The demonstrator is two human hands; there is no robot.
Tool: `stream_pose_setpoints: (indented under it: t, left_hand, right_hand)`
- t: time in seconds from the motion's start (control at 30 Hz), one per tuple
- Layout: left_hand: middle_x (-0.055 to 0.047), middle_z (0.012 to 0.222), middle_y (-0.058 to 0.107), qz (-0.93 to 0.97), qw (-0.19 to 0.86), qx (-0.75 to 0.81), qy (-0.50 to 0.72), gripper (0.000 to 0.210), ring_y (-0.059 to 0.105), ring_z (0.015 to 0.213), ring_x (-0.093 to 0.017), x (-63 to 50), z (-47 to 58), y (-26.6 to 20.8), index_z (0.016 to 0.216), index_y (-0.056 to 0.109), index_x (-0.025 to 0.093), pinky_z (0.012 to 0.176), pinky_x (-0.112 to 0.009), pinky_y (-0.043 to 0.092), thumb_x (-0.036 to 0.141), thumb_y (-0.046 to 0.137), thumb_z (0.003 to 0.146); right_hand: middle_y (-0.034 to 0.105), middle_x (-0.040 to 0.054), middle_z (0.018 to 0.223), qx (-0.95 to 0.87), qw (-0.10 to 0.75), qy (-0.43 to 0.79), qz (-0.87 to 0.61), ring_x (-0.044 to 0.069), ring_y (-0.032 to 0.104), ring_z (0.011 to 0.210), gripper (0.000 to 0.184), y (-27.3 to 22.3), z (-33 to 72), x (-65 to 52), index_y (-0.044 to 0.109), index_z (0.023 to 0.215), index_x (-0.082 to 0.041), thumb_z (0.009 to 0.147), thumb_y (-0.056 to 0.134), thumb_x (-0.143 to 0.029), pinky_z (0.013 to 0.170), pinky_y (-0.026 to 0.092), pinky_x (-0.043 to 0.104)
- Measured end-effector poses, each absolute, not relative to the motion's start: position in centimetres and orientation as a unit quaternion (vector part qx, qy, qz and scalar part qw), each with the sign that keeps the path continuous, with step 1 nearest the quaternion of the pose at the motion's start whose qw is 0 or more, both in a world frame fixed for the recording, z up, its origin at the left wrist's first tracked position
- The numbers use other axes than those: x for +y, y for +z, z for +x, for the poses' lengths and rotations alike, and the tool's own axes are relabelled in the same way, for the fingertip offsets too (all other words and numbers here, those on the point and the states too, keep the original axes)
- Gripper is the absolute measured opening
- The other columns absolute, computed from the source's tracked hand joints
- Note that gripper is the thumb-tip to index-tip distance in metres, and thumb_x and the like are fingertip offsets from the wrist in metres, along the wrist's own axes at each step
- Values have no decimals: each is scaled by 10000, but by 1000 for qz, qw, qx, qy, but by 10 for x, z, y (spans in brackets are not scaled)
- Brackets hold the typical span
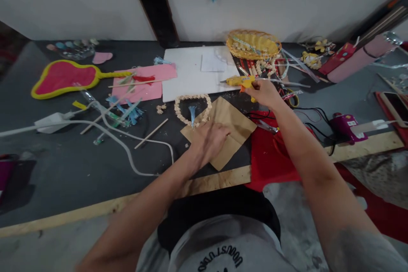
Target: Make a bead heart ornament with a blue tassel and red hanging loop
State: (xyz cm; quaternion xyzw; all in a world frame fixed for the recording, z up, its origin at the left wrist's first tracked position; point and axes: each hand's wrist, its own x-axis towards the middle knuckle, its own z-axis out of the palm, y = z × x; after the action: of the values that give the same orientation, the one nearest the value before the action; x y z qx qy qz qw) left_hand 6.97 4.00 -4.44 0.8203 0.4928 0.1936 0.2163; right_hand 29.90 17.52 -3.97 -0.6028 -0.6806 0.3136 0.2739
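My right hand (265,93) is closed around the handle of a yellow glue gun (237,81). A clear glue stick (293,83) extends from its back, and its nozzle points left over a white board (181,80). My left hand (212,139) rests with curled fingers over a square of brown paper (237,129); anything in those fingers is hidden. Just above that hand lies a cream braided loop (177,108), partly on the paper. A blue tassel (192,114) sits inside the loop.
Scissors (267,126) lie on red cloth (267,157) at right. A yellow basket (255,44) stands behind. At left are a pink paddle-shaped piece with yellow edging (66,78), pink paper (149,89), a wooden stick (151,134) and a white cable (127,151). A phone (158,15) leans on the wall.
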Motion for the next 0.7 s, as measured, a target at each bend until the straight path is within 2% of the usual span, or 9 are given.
stream_pose_setpoints:
  t: [0.17,0.3,0.4,0.47,0.53,0.6,0.7]
  left_hand:
    - [-116,837,711,860,136,473,134,158,620,854,-283,36,73,-51,876,731,177,798,-417,451,175,573,890]
    - [-124,872,700,864,85,481,118,200,610,880,-274,35,76,-51,878,722,174,785,-399,441,182,531,934]
    - [-140,892,701,859,82,486,139,218,610,894,-282,31,79,-48,877,720,165,801,-413,437,146,511,933]
    - [-126,880,706,838,146,487,197,217,615,887,-269,25,79,-43,884,717,169,813,-402,440,132,507,929]
    - [-78,839,707,782,281,486,273,180,618,825,-224,17,77,-38,882,710,193,769,-349,450,161,538,924]
    - [-31,790,698,676,430,489,345,121,607,744,-178,7,72,-35,862,709,216,692,-291,446,221,596,906]
    - [-20,782,705,472,570,496,455,101,592,701,-144,-6,63,-33,823,728,211,654,-253,439,312,719,830]
  right_hand:
    - [606,-3,717,-594,369,361,-617,105,506,602,219,-20,305,161,656,865,-159,812,661,-371,529,377,232]
    - [575,-16,677,-538,420,422,-596,106,531,560,125,-6,311,149,600,838,-191,812,654,-302,522,445,240]
    - [626,11,747,-538,450,441,-560,119,583,606,97,1,313,127,628,866,-194,795,638,-260,536,487,246]
    - [662,33,831,-559,452,446,-534,131,608,652,164,4,314,105,661,946,-198,809,638,-285,535,496,248]
    - [662,40,805,-575,426,473,-514,137,594,630,197,4,315,79,673,976,-191,836,651,-327,535,495,263]
    - [666,56,824,-585,394,498,-505,144,580,619,253,0,317,53,681,955,-187,878,641,-425,557,504,289]
    - [676,73,870,-609,366,498,-497,177,611,694,370,-10,315,22,679,972,-206,950,525,-543,631,520,321]
